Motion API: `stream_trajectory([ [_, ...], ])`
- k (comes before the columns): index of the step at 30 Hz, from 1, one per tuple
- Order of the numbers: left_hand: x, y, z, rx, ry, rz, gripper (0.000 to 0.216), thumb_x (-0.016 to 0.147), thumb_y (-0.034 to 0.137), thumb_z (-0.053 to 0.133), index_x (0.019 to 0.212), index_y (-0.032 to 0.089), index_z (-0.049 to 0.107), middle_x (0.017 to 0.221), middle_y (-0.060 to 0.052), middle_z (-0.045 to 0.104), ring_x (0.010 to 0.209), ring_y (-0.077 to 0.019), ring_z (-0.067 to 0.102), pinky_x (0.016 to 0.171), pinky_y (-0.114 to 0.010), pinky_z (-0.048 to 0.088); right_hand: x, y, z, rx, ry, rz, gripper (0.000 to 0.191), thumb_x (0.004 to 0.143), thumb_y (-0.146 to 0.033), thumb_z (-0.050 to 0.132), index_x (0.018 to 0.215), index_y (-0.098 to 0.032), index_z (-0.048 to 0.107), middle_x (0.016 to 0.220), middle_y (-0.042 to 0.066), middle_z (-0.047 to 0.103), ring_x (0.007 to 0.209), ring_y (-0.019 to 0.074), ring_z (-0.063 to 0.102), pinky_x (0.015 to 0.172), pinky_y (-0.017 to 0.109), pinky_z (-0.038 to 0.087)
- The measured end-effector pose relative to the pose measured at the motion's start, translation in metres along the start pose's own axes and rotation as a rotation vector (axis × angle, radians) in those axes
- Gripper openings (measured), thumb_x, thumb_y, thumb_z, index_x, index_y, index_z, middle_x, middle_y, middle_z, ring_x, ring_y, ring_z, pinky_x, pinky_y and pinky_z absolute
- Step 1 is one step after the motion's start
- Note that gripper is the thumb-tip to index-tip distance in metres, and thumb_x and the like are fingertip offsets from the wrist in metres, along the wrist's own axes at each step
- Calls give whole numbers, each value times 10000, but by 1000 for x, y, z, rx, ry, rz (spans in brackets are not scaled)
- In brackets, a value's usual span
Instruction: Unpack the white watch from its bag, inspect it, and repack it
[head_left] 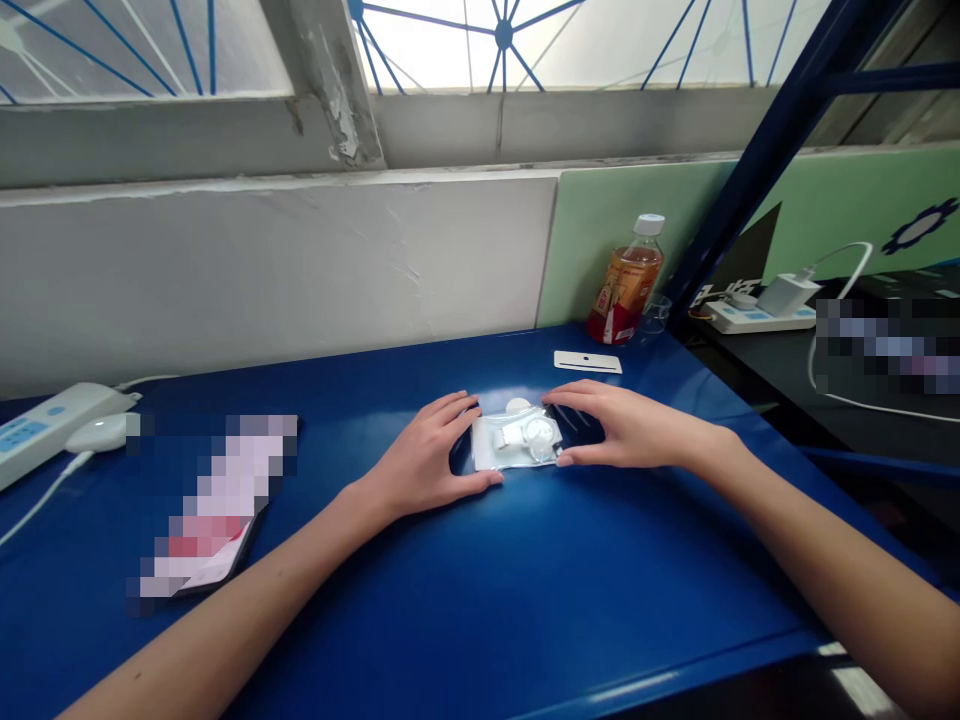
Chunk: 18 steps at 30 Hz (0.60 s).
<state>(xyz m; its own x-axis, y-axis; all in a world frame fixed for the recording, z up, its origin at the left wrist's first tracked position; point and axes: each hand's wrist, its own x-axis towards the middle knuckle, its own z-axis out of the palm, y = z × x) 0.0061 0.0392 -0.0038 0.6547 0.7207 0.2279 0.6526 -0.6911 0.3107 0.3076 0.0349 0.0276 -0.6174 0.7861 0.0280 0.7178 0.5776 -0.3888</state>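
A small clear plastic bag (pixel 516 440) with white round parts inside lies on the blue table (pixel 480 600). My left hand (pixel 427 460) grips the bag's left edge between thumb and curved fingers. My right hand (pixel 615 425) holds its right edge the same way, thumb low and fingers above. A small white disc (pixel 517 405) rests just behind the bag.
A white flat card (pixel 588 361) lies behind the bag. A drink bottle (pixel 626 283) stands at the back by the green panel. A phone (pixel 217 510) and a white power strip (pixel 45 425) lie at the left. Another power strip (pixel 757 316) with a charger sits at the right.
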Motion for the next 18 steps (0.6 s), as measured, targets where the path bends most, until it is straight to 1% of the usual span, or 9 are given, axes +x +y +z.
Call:
stream_trajectory([
  [4, 0, 2, 0, 9, 2, -28, 813, 772, 684, 663, 1338, 109, 561, 1423, -191, 536, 1366, -378, 435, 1111, -534, 391, -2, 4, -1, 8, -17, 3, 870, 755, -672, 673, 1435, -158, 500, 1446, 176, 522, 1302, 378, 509, 1060, 490, 449],
  [7, 0, 4, -2, 8, -10, -37, 806, 768, 678, 669, 1328, 108, 565, 1411, -193, 547, 1354, -379, 448, 1106, -533, 395, -1, 5, -1, 9, -24, 2, 903, 755, -677, 670, 1470, -169, 456, 1469, 170, 498, 1317, 377, 492, 1070, 499, 438],
  [9, 0, 4, -2, 11, -14, -34, 805, 771, 676, 668, 1329, 105, 561, 1414, -193, 544, 1358, -373, 444, 1109, -528, 392, -1, 4, -1, 5, -30, -2, 899, 766, -675, 660, 1478, -170, 444, 1471, 167, 496, 1316, 370, 493, 1072, 497, 435],
  [12, 0, 4, -1, 7, -12, -32, 789, 779, 667, 666, 1333, 115, 557, 1416, -188, 543, 1358, -368, 444, 1109, -530, 386, 0, 2, -1, -2, -37, -4, 871, 771, -674, 656, 1461, -177, 471, 1460, 162, 508, 1309, 368, 499, 1069, 497, 438],
  [18, 0, 5, -2, -8, -14, -36, 756, 787, 645, 669, 1329, 130, 557, 1413, -189, 545, 1354, -383, 446, 1100, -546, 391, -2, 3, -1, 13, -27, -11, 845, 778, -656, 659, 1458, -189, 478, 1462, 160, 509, 1305, 370, 505, 1062, 509, 446],
])
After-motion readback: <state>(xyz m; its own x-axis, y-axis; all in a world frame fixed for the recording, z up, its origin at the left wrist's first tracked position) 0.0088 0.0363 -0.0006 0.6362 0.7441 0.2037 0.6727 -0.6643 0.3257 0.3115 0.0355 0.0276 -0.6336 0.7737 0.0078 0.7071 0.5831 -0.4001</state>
